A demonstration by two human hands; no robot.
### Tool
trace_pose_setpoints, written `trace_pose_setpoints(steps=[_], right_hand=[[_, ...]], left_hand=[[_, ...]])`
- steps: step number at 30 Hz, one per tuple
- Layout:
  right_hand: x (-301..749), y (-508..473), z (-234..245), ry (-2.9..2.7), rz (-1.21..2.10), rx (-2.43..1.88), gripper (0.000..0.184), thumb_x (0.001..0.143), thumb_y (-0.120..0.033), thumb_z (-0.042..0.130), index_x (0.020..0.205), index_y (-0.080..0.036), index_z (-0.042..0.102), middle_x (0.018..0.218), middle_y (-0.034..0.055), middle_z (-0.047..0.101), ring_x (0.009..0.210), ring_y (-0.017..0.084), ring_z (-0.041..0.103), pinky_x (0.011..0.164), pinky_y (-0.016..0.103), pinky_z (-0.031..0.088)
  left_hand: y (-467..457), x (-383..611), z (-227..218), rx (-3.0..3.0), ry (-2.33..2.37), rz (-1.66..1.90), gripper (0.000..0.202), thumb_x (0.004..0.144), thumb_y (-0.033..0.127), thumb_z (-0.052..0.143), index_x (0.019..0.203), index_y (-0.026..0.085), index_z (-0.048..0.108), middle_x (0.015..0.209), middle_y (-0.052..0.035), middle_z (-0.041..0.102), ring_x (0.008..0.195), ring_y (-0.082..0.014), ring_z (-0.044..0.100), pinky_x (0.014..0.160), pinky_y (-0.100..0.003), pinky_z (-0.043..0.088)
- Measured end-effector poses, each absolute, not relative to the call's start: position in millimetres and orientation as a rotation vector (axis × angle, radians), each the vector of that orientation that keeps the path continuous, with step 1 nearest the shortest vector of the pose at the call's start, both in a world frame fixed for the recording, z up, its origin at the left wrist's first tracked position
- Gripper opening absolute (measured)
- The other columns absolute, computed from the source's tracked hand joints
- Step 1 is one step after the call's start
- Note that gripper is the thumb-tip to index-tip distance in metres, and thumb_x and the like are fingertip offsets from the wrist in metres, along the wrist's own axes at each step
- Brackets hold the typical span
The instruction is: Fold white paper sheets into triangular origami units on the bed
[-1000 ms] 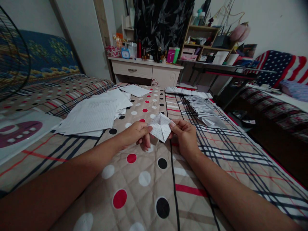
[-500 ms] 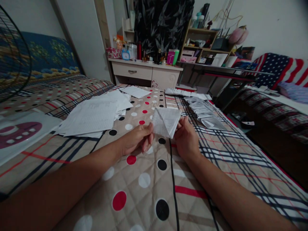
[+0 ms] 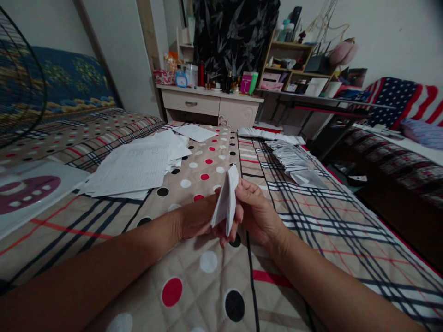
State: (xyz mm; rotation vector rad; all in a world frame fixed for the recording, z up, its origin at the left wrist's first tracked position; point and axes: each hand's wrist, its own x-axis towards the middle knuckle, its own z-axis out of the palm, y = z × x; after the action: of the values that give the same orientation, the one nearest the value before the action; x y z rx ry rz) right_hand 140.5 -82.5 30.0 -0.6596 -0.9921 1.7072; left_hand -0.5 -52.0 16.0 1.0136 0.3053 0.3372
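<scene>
Between my hands a folded sheet of paper (image 3: 228, 200) stands on edge, its layers parting in a narrow V toward me. My left hand (image 3: 202, 214) is closed on its left side, with the fingers partly hidden behind the paper. My right hand (image 3: 258, 207) pinches the right side between thumb and fingers. To the left lies a pile of lined, written sheets (image 3: 134, 166) on the bedspread (image 3: 207, 295). On the right, a row of folded paper pieces (image 3: 289, 159) lies fanned out, and another row of folded papers (image 3: 270, 134) sits behind it.
A white plastic bag (image 3: 69, 177) with a purple print lies at the left. Beyond the bed stand a drawer cabinet (image 3: 190, 102) with bottles and boxes and a shelf unit (image 3: 297, 57). A fan's wire guard (image 3: 43, 87) shows at the upper left edge.
The folded paper has turned from facing me flat to standing edge-on, and sits lower and nearer. My left hand has moved right, my right hand slightly left, bringing them together.
</scene>
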Motion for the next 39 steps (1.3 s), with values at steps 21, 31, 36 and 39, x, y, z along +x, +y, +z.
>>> trace_pose_setpoints(steps=[21, 31, 36, 39], right_hand=[[170.6, -43.0, 2.7, -1.453, 0.930, -1.404, 0.020, 0.080, -0.037, 0.060, 0.072, -0.019, 0.055, 0.057, -0.0015, 0.058, 0.043, 0.011, 0.049, 0.038, 0.022, 0.036], [179.6, -38.4, 0.5, -1.829, 0.496, -1.558, 0.014, 0.071, -0.028, 0.073, 0.078, -0.019, 0.065, 0.069, -0.0008, 0.063, 0.059, 0.013, 0.052, 0.055, 0.024, 0.035], [177.4, -35.4, -7.0, -1.744, 0.624, -1.378, 0.015, 0.066, -0.020, 0.073, 0.079, -0.018, 0.066, 0.070, -0.0016, 0.062, 0.063, 0.013, 0.054, 0.057, 0.024, 0.039], [175.7, -36.6, -8.4, -1.749, 0.598, -1.330, 0.009, 0.067, -0.017, 0.071, 0.074, -0.018, 0.066, 0.069, -0.0005, 0.063, 0.065, 0.015, 0.056, 0.059, 0.026, 0.040]], left_hand=[[-3.5, -21.8, 25.1, 1.477, 1.080, 1.114, 0.032, 0.065, 0.033, 0.079, 0.088, 0.014, 0.068, 0.077, -0.0008, 0.066, 0.061, -0.0080, 0.053, 0.055, -0.019, 0.041], [5.1, -23.7, 2.9, 1.837, 1.101, 0.730, 0.036, 0.057, 0.023, 0.081, 0.091, 0.014, 0.074, 0.063, 0.0025, 0.060, 0.057, -0.0095, 0.049, 0.053, -0.021, 0.038], [5.5, -24.1, 2.4, 1.958, 1.085, 0.702, 0.031, 0.061, 0.029, 0.079, 0.088, 0.014, 0.074, 0.061, 0.0029, 0.058, 0.054, -0.0089, 0.046, 0.049, -0.020, 0.033], [3.8, -22.8, 3.1, 1.957, 1.025, 0.703, 0.024, 0.064, 0.024, 0.077, 0.084, 0.014, 0.075, 0.063, 0.0016, 0.062, 0.055, -0.0091, 0.050, 0.051, -0.020, 0.037]])
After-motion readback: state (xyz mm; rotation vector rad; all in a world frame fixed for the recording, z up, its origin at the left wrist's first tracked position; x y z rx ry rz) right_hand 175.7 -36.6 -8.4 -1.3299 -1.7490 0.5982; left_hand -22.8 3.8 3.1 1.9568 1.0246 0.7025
